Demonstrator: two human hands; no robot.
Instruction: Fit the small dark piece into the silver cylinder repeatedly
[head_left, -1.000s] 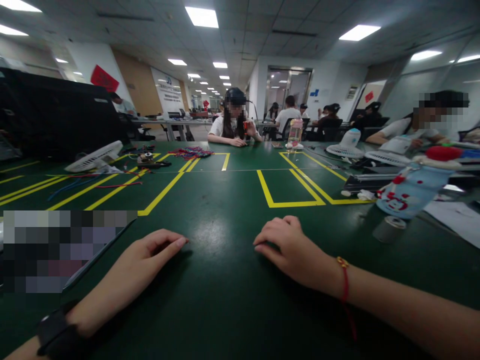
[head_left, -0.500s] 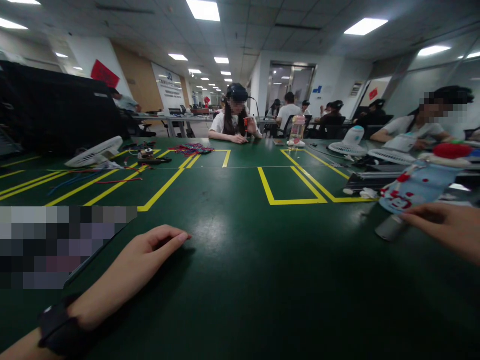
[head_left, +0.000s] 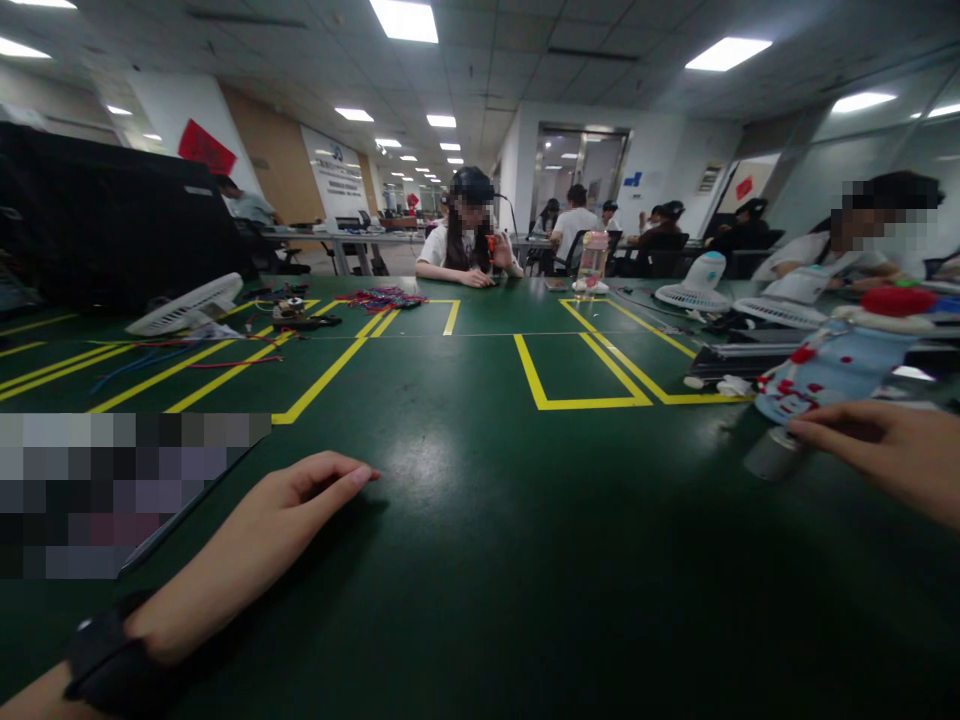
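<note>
My left hand (head_left: 311, 500) rests on the green table (head_left: 480, 560) at the lower left, its fingers curled and pressed together; whether anything tiny is between them is hidden. At the right edge my right hand (head_left: 881, 445) pinches the end of a small grey cylinder (head_left: 772, 455), which lies tilted near the table surface. Just behind the cylinder stands a light blue bottle (head_left: 836, 365) with red and white decorations and a red top.
A white fan (head_left: 187, 305), coloured wires (head_left: 382, 298) and a black case (head_left: 112, 220) are at the left. Across the table sits a person (head_left: 469, 240) beside a clear bottle (head_left: 592, 262). More white fans (head_left: 694, 283) and another person (head_left: 862, 235) are at the right.
The view has shifted very slightly. My right hand and the grey cylinder appear a little farther left, and the person at the right has moved an arm.
</note>
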